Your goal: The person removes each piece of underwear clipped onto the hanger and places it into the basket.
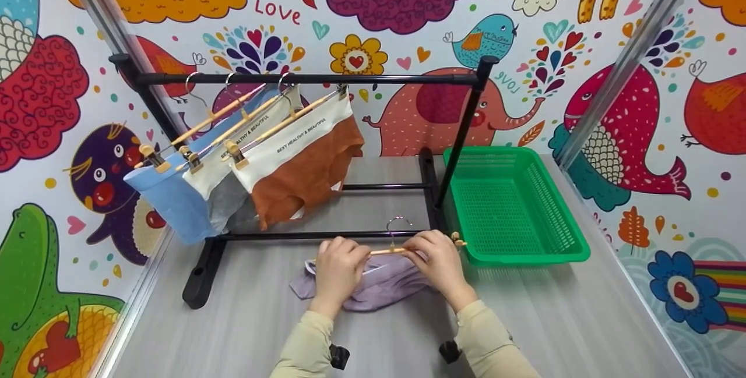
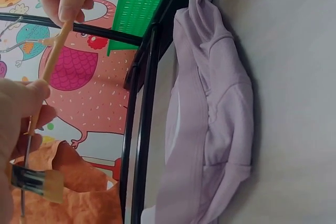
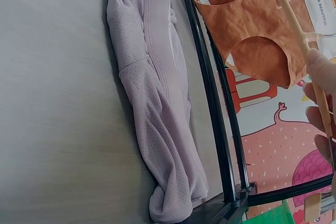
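We have a wide stretch of table (image 1: 583,331) showing at front right. On it stands the black rack (image 1: 396,79), its right foot close beside the left rim of the green basket (image 1: 530,259). The lilac garment (image 1: 387,292) lies just in front of the rack's lower bars. Above it, with open space between, our left hand (image 1: 341,267) and right hand (image 1: 437,258) pinch the wooden hanger (image 1: 384,251).

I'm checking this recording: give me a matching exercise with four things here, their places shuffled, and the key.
Things
1. Tan clip hanger with metal hook
2. Lilac fabric garment
3. Rust-and-white fabric briefs
4. Green plastic basket

Places
A. Hanging from the black metal rail
B. Right of the rack, head view
C. Lying on the grey tabletop
D. Held by left hand and right hand

Pairs: 1-D, 2-C, 3-A, 4-B
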`<action>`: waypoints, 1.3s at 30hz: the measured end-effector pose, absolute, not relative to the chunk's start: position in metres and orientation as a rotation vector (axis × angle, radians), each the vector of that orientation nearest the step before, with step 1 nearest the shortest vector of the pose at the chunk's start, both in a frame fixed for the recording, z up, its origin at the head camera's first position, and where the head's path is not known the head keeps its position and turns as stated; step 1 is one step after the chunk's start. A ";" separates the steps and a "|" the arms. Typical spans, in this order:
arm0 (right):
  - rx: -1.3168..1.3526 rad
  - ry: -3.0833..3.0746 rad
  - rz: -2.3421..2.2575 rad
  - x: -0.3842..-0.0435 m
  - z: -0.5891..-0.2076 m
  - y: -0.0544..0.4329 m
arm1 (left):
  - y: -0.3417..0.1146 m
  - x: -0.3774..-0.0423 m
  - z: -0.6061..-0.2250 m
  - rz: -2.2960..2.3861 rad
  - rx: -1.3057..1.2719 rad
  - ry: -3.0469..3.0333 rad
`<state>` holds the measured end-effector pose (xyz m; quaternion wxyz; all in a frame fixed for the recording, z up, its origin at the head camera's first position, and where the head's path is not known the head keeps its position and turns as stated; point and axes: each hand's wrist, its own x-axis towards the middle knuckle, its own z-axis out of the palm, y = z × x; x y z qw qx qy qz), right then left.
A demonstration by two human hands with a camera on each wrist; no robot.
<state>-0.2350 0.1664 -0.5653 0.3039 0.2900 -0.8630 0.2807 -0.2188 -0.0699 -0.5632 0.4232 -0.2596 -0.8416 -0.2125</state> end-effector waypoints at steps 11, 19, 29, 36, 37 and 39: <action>0.831 -2.163 0.854 -0.232 -0.572 0.163 | -0.074 -0.211 -0.572 -0.551 -0.547 -2.146; 0.904 -2.068 0.902 -0.229 -0.574 0.161 | -0.079 -0.206 -0.578 -0.578 -0.485 -2.186; 0.896 -2.083 0.902 -0.226 -0.582 0.163 | -0.091 -0.204 -0.579 -0.589 -0.383 -2.185; 0.863 -2.200 0.882 -0.224 -0.592 0.165 | -0.097 -0.203 -0.578 -0.615 -0.297 -2.194; 0.851 -2.230 0.882 -0.223 -0.593 0.165 | -0.098 -0.202 -0.578 -0.621 -0.288 -2.200; 0.825 -2.294 0.869 -0.222 -0.595 0.165 | -0.099 -0.201 -0.577 -0.630 -0.270 -2.218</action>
